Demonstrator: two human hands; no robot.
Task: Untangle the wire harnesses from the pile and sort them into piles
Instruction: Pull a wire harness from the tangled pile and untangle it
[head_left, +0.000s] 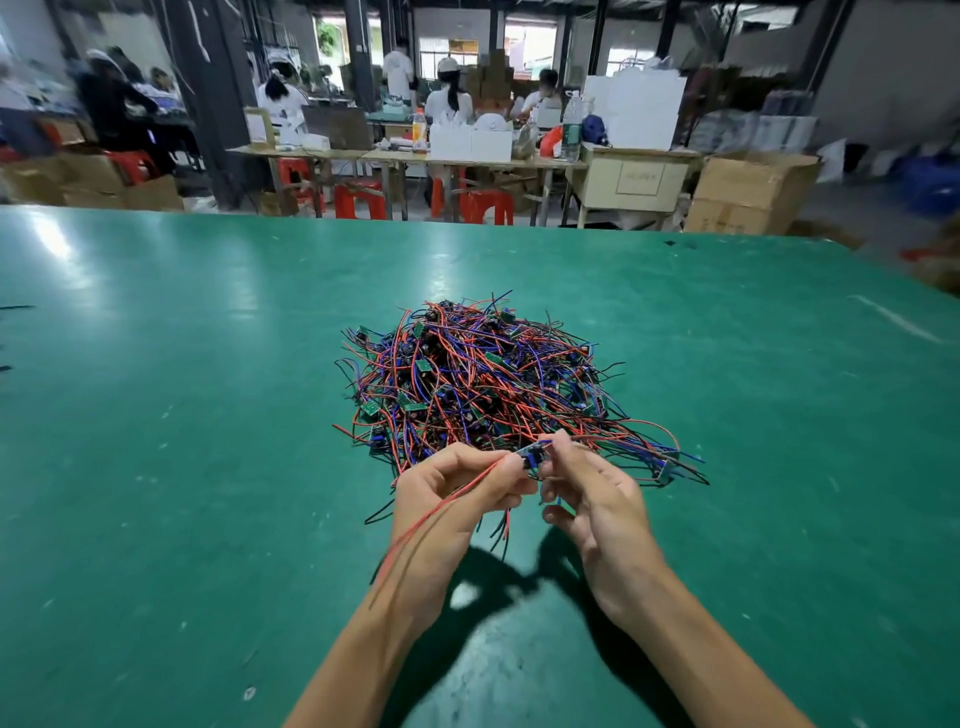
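A tangled pile of wire harnesses, with red, blue and black wires and small green circuit boards, lies in the middle of the green table. Just in front of the pile, both hands hold one harness above the table. My left hand pinches it at the small board, and its red and black wires trail down over my left wrist. My right hand pinches the same board from the right side, with wires running off toward the pile's right edge.
A few loose harnesses stick out at the pile's lower right. Beyond the table's far edge stand workbenches, red stools, cardboard boxes and several seated people.
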